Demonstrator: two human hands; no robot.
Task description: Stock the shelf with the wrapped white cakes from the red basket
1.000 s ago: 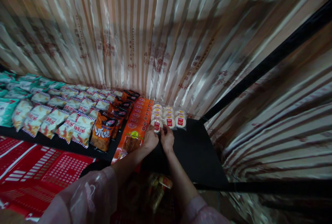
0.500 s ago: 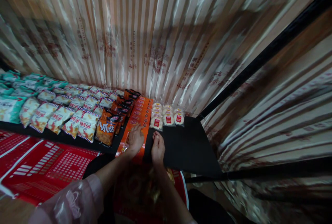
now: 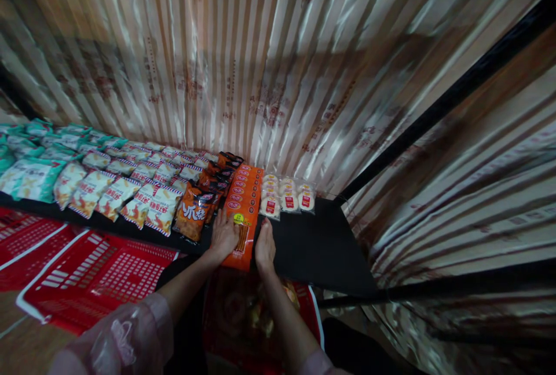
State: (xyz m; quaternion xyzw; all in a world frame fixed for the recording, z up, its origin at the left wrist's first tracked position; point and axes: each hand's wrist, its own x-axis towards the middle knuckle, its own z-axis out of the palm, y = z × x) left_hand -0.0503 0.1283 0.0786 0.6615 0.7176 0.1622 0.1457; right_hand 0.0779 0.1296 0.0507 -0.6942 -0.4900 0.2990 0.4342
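A row of overlapping orange packets (image 3: 244, 195) runs from the back to the front edge of the black shelf (image 3: 319, 247). My left hand (image 3: 225, 236) lies on the left edge of the front packet, fingers stretched out. Along the right side of the same packets stands my right hand (image 3: 264, 247), its fingers extended and close together, with nothing seen in it. Clear packs of round white pieces with red labels (image 3: 288, 201) sit just beyond my right fingertips. Left of my left hand stands a dark orange snack bag (image 3: 191, 213).
White snack bags (image 3: 163, 207) and green bags (image 3: 39, 181) fill the left part of the shelf. Red baskets (image 3: 104, 270) stand below it, one between my arms. A black bar (image 3: 434, 108) slants at the right before a striped curtain (image 3: 208, 44).
My left hand has slid from the top of the orange packets to their left edge, uncovering the front packet's yellow label. The view has shifted slightly, moving the shelf rightward.
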